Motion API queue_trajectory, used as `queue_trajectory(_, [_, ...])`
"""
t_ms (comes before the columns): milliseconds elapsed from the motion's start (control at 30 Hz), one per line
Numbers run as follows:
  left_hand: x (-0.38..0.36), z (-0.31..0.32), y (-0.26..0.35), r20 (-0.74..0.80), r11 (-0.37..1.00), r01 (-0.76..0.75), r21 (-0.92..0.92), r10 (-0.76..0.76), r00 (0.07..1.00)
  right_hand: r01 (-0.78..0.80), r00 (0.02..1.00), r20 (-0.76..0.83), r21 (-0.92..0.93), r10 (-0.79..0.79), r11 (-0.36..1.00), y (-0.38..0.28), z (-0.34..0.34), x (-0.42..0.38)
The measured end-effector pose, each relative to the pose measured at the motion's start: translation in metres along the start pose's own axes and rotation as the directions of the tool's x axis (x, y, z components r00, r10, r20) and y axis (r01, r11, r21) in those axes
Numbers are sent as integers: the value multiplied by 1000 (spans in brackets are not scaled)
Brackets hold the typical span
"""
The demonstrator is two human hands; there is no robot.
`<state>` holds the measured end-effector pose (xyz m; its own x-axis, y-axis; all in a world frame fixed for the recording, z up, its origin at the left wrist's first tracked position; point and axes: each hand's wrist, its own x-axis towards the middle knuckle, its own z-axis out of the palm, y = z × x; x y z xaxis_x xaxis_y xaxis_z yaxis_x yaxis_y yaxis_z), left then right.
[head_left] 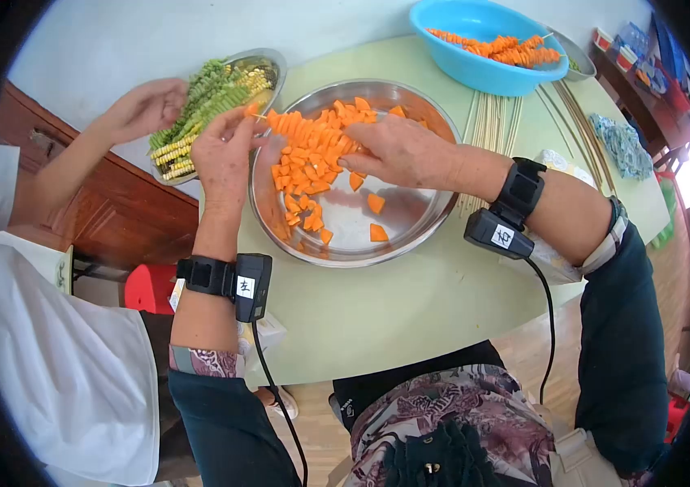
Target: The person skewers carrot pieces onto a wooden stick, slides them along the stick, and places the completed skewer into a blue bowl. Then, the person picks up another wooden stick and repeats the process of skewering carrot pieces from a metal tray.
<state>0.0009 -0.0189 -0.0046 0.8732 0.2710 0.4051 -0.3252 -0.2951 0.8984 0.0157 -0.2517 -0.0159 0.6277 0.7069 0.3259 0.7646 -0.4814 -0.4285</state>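
A skewer threaded with carrot pieces (304, 128) lies slantwise over the far left part of a steel basin (434, 215). My left hand (225, 154) is closed at its pointed end, pinching a carrot piece (253, 108) by the tip. Around the other end of the threaded row, my right hand (406, 150) is closed, its thumb and fingers on the carrots. Loose carrot chunks (304, 174) are heaped below, mostly in the basin's left half. The stick's far end is hidden by my right hand.
A blue basin (491, 77) with finished carrot skewers stands at the back right. Bare bamboo sticks (495, 122) lie right of the steel basin. At left, another person's hand (146, 109) is by a tray of corn and green vegetable skewers (223, 97). A blue cloth (621, 146) lies farther right.
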Motion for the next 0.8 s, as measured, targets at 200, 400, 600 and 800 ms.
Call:
queue_trajectory(200, [0, -1, -1, 8, 1000, -17, -1, 17, 1000, -3, 1000, 15, -17, 3, 1000, 3, 3, 0])
queue_trajectory(400, [-1, 0, 1, 19, 997, -54, 56, 53, 998, -21, 999, 48, -67, 24, 998, 0, -1, 0])
queue_trajectory(600, [0, -1, -3, 33, 990, -103, 93, 101, 994, -42, 998, 54, -20, 43, 999, -1, 1, -1])
queue_trajectory(800, [1, -3, -4, 52, 991, -86, 98, 82, 995, -211, 965, 221, 339, 141, 917, -9, -5, 0])
